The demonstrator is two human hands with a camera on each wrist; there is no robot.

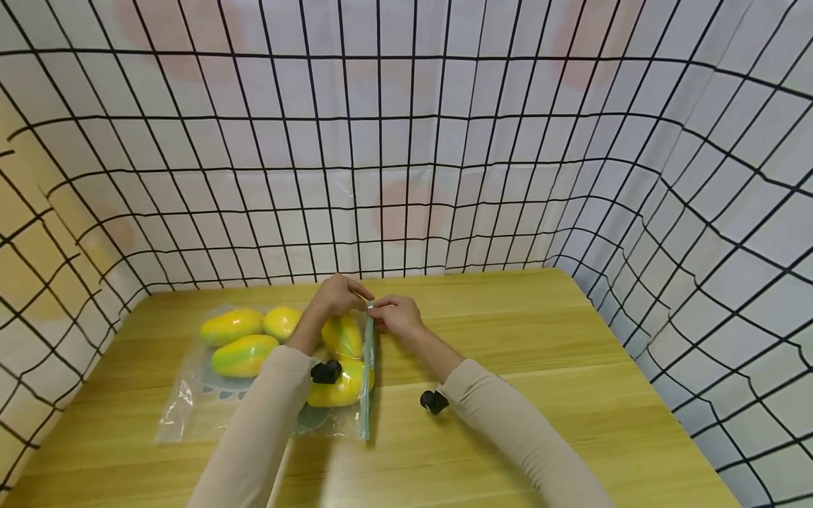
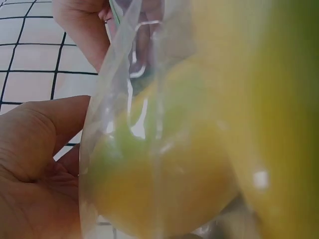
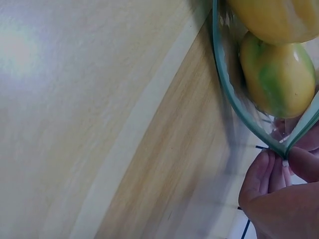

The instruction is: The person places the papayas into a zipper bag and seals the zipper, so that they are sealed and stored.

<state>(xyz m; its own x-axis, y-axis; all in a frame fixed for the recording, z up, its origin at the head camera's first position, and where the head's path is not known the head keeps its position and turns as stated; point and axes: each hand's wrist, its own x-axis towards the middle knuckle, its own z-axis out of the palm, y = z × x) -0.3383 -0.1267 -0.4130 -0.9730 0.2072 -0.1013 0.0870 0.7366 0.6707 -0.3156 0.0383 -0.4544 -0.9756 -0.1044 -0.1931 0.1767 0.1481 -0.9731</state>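
A clear zip bag (image 1: pixel 184 416) lies on the table with several yellow-green, mango-like fruits (image 1: pixel 244 355) inside. Its green zip edge (image 1: pixel 366 384) faces right, and in the right wrist view the mouth gapes between two green strips (image 3: pixel 229 94). My right hand (image 1: pixel 400 316) pinches the far end of the zip, where the strips meet, between thumb and fingers. Just left of it, my left hand (image 1: pixel 335 295) holds the bag by the same far corner. Clear film and a fruit (image 2: pixel 164 174) fill much of the left wrist view, partly hiding the left fingertips.
The wood-grain table (image 1: pixel 508 353) extends to the right of the bag. A white cloth with a black grid (image 1: pixel 406 141) rises behind the table and along both sides. Black wrist cameras (image 1: pixel 435 402) sit at both sleeves.
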